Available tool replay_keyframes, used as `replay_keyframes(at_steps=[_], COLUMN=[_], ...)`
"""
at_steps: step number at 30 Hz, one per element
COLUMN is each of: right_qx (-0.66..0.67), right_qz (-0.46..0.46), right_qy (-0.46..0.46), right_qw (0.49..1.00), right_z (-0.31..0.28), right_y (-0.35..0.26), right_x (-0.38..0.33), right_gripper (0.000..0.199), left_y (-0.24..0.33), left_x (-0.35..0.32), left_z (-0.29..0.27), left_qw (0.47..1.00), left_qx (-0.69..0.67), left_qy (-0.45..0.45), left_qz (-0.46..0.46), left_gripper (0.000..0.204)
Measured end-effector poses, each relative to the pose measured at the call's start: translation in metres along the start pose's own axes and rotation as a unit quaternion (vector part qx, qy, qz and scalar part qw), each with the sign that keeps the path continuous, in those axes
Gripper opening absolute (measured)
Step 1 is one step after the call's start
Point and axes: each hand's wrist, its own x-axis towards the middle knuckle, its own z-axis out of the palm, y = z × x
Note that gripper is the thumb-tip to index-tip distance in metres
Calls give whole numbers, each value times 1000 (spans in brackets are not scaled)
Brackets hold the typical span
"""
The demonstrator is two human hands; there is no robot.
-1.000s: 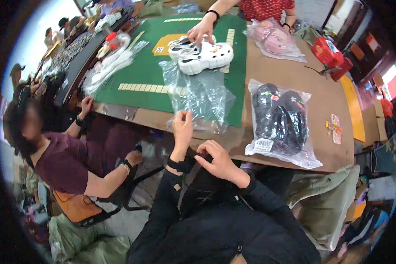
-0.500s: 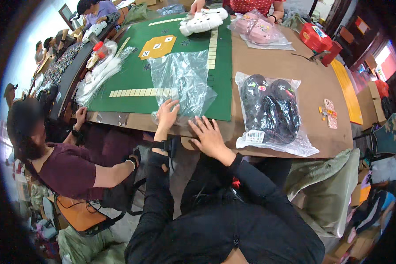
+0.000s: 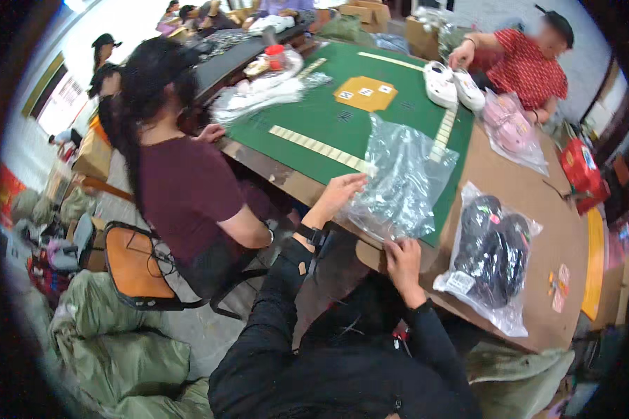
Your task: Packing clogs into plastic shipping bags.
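An unfilled clear plastic bag (image 3: pixel 407 183) lies over the near right part of the green mat, its lower end by the table edge. My left hand (image 3: pixel 339 195) reaches to the bag's left side with fingers stretched out, touching or just beside it. At the bag's near edge, my right hand (image 3: pixel 403 262) has its fingers bent and the plastic pinched at the fingertips. Right of that hand is a pair of black clogs (image 3: pixel 493 251) in a clear bag with a white label.
The green mat (image 3: pixel 293 115) carries printed tile rows. Across the table, a person in red (image 3: pixel 531 59) holds white clogs (image 3: pixel 442 84) near bagged pink clogs (image 3: pixel 507 122). A person in maroon (image 3: pixel 189 174) sits at my left beside an orange chair (image 3: pixel 136 262). A phone-like pink item (image 3: pixel 560 288) lies far right.
My view has turned left, shifting the scene rightward. My right hand's spread fingers have bent onto the bag's near edge. The white clogs have been tilted so their openings show.
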Motion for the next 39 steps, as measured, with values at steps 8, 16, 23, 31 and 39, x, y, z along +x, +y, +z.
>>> replay_keyframes(at_steps=[8, 16, 23, 31, 39], right_qx=[40, 46, 81, 81, 137], right_qz=[87, 92, 115, 121, 153], right_qy=[59, 43, 42, 45, 67], right_qw=[994, 994, 989, 988, 976], right_z=[10, 4, 2, -1, 1], right_y=[5, 4, 2, 4, 5], right_x=[-9, -8, -6, -4, -5], right_gripper=[11, 10, 8, 7, 7], left_y=[3, -13, -39, -43, -57], left_x=[6, -23, -44, -14, 8], left_z=[-110, -137, -122, -40, -5], left_qw=[922, 893, 856, 831, 843], left_qx=[188, 138, 267, 383, 470], left_qy=[330, 422, 427, 344, 203], left_qz=[75, 76, 117, 209, 165], left_gripper=[47, 68, 59, 43, 44])
